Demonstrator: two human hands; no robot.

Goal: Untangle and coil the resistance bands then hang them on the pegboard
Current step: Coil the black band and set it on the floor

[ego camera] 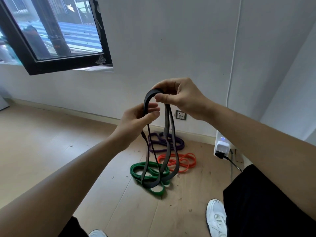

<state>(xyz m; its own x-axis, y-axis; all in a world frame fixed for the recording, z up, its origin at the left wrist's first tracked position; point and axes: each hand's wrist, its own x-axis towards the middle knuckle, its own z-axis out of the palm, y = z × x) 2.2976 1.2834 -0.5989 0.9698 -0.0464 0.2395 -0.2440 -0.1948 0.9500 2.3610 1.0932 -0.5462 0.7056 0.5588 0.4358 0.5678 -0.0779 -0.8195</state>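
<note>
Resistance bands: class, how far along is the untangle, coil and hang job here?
Done: nothing looks hung; no pegboard is in view. In hand: the left hand and right hand hold the black band, which hangs in long loose loops. Left: the green band, orange band and purple band lie in loose heaps on the floor, awaiting coiling and hanging.

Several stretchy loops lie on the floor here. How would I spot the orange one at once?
Find the white power strip at the foot of the wall on the right. Just left of it on the wooden floor lies the orange band, between the purple band by the wall and the green band nearer the camera. It alone is bright orange, with thinner strands.
</note>
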